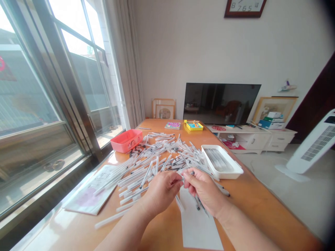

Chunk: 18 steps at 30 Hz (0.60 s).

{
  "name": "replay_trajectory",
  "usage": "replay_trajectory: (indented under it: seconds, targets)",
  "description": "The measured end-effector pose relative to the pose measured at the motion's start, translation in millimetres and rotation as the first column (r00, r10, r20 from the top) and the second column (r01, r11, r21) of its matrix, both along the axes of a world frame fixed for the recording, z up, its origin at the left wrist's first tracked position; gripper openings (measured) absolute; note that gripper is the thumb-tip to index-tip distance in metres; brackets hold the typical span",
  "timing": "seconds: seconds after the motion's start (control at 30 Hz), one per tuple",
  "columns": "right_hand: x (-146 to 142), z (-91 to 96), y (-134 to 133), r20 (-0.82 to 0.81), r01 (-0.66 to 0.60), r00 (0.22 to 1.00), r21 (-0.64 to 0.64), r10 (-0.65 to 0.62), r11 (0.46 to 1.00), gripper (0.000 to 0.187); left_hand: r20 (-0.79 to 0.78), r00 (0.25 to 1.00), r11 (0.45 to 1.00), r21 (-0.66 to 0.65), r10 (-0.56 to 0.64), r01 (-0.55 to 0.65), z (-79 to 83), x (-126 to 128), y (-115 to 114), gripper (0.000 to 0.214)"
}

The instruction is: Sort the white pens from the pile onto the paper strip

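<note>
My left hand (164,188) and my right hand (202,186) meet at the middle of the table, both closed with fingertips pinching a pen (192,173). Its dark end shows at my right fingers; most of it is hidden. Below my right hand, thin dark pen refills and a small black cap (197,207) lie over a white paper sheet (201,232). A clear pen barrel (179,203) rests by the sheet's left edge. Beyond my hands spreads a big loose heap of clear and white pen barrels (146,162), with black parts among them.
A white tray (237,169) holding thin refills stands right of the heap; a red basket (123,142) stands at its left. A booklet (87,195) lies left, partly under barrels. A yellow box (195,128) and a colourful booklet (172,126) are at the far end.
</note>
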State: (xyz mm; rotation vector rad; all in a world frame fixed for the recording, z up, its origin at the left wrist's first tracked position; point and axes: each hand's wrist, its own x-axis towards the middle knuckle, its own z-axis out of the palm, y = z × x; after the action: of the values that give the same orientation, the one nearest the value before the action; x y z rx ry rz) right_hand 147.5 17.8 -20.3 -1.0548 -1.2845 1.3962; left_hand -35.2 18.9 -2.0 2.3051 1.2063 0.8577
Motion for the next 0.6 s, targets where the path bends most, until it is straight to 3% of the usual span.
replay_trajectory:
  seconds: [0.17, 0.3, 0.4, 0.47, 0.6]
  targets:
    - [5, -0.9, 4, -0.020, 0.076, 0.997, 0.015, -0.076, 0.997, 0.034, 0.133, 0.991, 0.998, -0.067, 0.030, -0.021, -4.7, -4, 3, 0.025]
    - [15, 2.7, 9, -0.101, 0.228, 0.969, 0.004, -0.227, 0.974, 0.035, 0.310, 0.928, 0.973, -0.170, 0.205, -0.158, -4.3, -23, 16, 0.038]
    - [20, 5.5, 12, -0.155, 0.298, 0.942, -0.020, -0.297, 0.954, 0.036, 0.437, 0.821, 0.928, -0.225, 0.368, -0.297, -0.4, -45, 27, 0.040]
    - [22, 6.2, 12, -0.171, 0.319, 0.932, -0.027, -0.319, 0.947, 0.035, 0.437, 0.768, 0.883, -0.253, 0.468, -0.394, 0.5, -60, 33, 0.037]
    - [23, 4.6, 13, -0.179, 0.324, 0.929, -0.023, -0.323, 0.946, 0.033, 0.274, 0.762, 0.810, -0.202, 0.587, -0.551, -7.0, -84, 40, 0.026]
